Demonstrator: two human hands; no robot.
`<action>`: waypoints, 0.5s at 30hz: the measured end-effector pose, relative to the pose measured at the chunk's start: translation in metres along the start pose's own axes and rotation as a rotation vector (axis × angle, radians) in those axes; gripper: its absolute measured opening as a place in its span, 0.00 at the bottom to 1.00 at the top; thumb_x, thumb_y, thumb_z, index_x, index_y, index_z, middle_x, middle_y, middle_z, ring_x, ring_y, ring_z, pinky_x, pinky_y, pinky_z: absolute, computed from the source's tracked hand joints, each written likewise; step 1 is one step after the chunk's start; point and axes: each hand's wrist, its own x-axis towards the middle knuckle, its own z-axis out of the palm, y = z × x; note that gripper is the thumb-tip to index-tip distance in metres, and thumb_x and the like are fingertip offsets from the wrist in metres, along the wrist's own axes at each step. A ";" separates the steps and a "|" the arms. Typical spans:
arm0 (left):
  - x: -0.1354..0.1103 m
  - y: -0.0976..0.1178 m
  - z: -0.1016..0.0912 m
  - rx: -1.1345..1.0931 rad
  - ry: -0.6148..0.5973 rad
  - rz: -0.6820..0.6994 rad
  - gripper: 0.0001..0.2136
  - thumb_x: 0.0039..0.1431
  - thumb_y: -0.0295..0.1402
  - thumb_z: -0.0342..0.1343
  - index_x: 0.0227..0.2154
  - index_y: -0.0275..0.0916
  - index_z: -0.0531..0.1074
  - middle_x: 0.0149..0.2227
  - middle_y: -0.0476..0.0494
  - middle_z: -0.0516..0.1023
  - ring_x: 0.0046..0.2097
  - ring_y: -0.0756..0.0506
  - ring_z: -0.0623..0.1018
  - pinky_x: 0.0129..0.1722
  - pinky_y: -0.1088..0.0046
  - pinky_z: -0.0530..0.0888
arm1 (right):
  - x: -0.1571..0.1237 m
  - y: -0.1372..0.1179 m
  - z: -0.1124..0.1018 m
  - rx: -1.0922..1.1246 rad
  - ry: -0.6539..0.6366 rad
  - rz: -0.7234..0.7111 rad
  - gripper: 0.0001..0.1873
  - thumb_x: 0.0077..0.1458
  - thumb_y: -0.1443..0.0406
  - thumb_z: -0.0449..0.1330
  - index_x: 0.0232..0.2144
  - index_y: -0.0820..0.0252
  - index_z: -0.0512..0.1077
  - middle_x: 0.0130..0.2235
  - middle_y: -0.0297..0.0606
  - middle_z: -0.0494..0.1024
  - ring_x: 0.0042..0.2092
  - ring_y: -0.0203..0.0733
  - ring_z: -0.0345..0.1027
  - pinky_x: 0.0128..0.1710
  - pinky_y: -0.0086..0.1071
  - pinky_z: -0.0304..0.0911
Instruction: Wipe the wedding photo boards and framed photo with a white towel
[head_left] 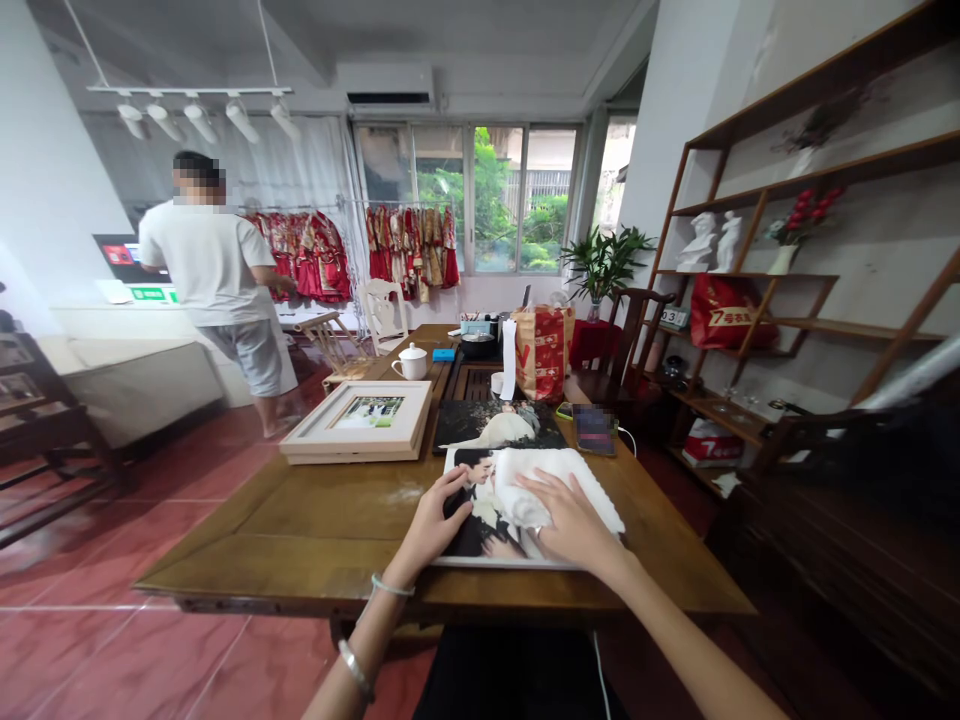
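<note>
A large photo print [480,520] lies flat near the front edge of the wooden table [330,520]. My left hand [435,520] rests on its left edge with fingers spread flat. My right hand [574,520] presses a white cloth [555,475] down onto the print, fingers stretched out over it. A second dark photo print [495,425] lies just behind the first. Two bracelets sit on my left wrist.
A stack of white picture frames [360,420] sits at the table's left. A phone [595,430], white teapot [412,362], red paper bag [544,350] and tea tray stand further back. A person in a white shirt [214,270] stands far left by racks of red garments. Wooden shelves line the right wall.
</note>
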 end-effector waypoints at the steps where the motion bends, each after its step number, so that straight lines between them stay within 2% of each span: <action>1: 0.000 0.000 -0.001 -0.001 -0.001 0.002 0.20 0.51 0.30 0.56 0.49 0.41 0.71 0.57 0.42 0.68 0.58 0.41 0.67 0.60 0.58 0.59 | 0.008 0.004 -0.002 -0.006 0.006 0.034 0.36 0.42 0.69 0.50 0.57 0.57 0.61 0.61 0.35 0.60 0.64 0.44 0.42 0.61 0.49 0.26; 4: 0.000 0.002 -0.002 0.003 -0.008 0.008 0.20 0.52 0.28 0.54 0.50 0.40 0.70 0.56 0.41 0.68 0.58 0.41 0.67 0.60 0.58 0.59 | 0.033 0.015 -0.005 -0.019 0.024 0.112 0.34 0.45 0.68 0.51 0.57 0.62 0.60 0.60 0.41 0.61 0.63 0.47 0.43 0.60 0.51 0.29; 8: 0.000 0.004 -0.004 -0.001 0.003 0.033 0.19 0.52 0.28 0.54 0.49 0.41 0.71 0.55 0.41 0.69 0.57 0.41 0.68 0.59 0.59 0.60 | 0.057 0.016 -0.004 -0.023 0.053 0.149 0.33 0.46 0.69 0.50 0.57 0.63 0.60 0.60 0.46 0.61 0.62 0.51 0.45 0.58 0.56 0.31; 11: 0.000 0.002 -0.004 -0.029 0.003 0.036 0.19 0.53 0.28 0.54 0.49 0.41 0.71 0.55 0.41 0.69 0.57 0.42 0.68 0.59 0.59 0.60 | 0.061 0.011 0.002 -0.031 0.077 0.148 0.32 0.47 0.68 0.50 0.57 0.62 0.60 0.60 0.45 0.60 0.63 0.51 0.43 0.58 0.56 0.28; 15: -0.002 -0.003 -0.001 -0.017 -0.061 0.034 0.20 0.53 0.30 0.56 0.50 0.43 0.69 0.57 0.41 0.66 0.60 0.41 0.64 0.61 0.58 0.56 | 0.048 0.003 0.007 -0.041 0.076 0.108 0.32 0.47 0.67 0.51 0.57 0.59 0.60 0.61 0.40 0.59 0.64 0.49 0.40 0.59 0.54 0.23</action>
